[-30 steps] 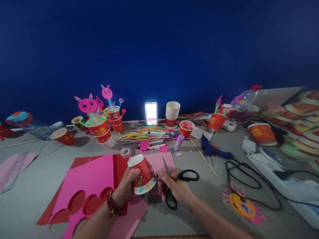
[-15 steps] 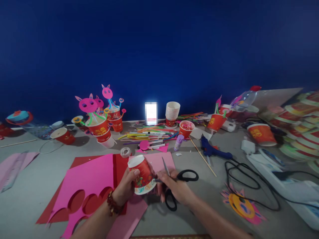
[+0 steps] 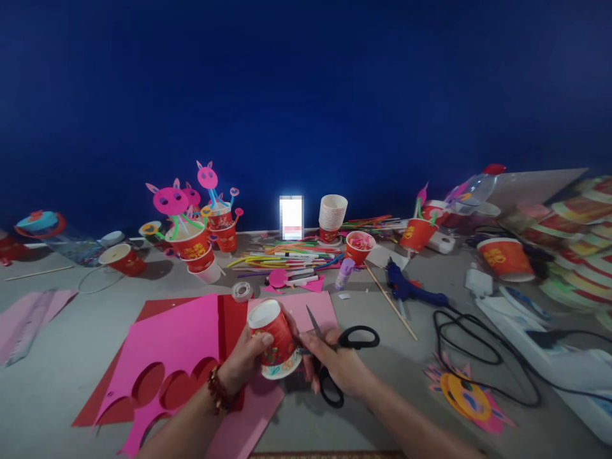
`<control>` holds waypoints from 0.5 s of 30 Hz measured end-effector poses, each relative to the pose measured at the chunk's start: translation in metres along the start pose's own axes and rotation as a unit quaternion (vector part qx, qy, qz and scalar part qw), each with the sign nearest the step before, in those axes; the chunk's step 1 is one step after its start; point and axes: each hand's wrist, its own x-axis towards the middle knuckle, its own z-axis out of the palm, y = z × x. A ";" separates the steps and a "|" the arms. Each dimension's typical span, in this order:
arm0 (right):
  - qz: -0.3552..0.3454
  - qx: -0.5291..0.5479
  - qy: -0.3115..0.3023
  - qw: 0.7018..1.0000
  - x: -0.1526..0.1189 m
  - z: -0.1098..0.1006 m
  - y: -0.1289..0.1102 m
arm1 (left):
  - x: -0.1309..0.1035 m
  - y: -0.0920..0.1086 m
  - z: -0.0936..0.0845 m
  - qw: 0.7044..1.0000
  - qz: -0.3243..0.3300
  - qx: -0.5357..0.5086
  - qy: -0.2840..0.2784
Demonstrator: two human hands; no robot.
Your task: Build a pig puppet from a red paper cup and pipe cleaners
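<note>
My left hand [image 3: 246, 358] is wrapped round a red paper cup [image 3: 273, 335], tilted with its white open rim up and to the left. A colourful pattern runs along the cup's white lower edge. My right hand [image 3: 332, 360] grips black-handled scissors [image 3: 358, 337] by the blades, which are spread apart. One blade points up and away; the other reaches the cup's side near its base, its tip hard to make out. Beneath both hands lie pink paper [image 3: 318, 309] and red paper [image 3: 229, 312].
Left of my hands lies bright pink paper [image 3: 176, 331] with round cut-outs. Behind are a tape roll [image 3: 242, 292], a glue stick [image 3: 344, 274], pipe cleaners [image 3: 268, 261] and decorated cups [image 3: 194, 248]. A blue glue gun [image 3: 414, 287], its cable and a power strip [image 3: 521, 344] lie right.
The cup has turned slightly in my left hand and sits a little lower. The scissors have shifted slightly with my right hand. The whole view has drifted a little.
</note>
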 end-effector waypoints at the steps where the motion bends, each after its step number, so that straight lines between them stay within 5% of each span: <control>1: 0.003 -0.010 0.000 1.000 -0.001 0.000 0.000 | -0.001 0.000 0.000 1.000 -0.008 -0.003 0.008; 11: -0.005 -0.110 -0.020 0.994 -0.004 -0.003 0.000 | 0.002 0.011 0.002 0.997 -0.080 0.018 -0.005; 15: -0.008 -0.065 -0.022 0.998 -0.004 -0.005 -0.005 | 0.001 0.006 0.001 0.999 -0.053 -0.008 0.010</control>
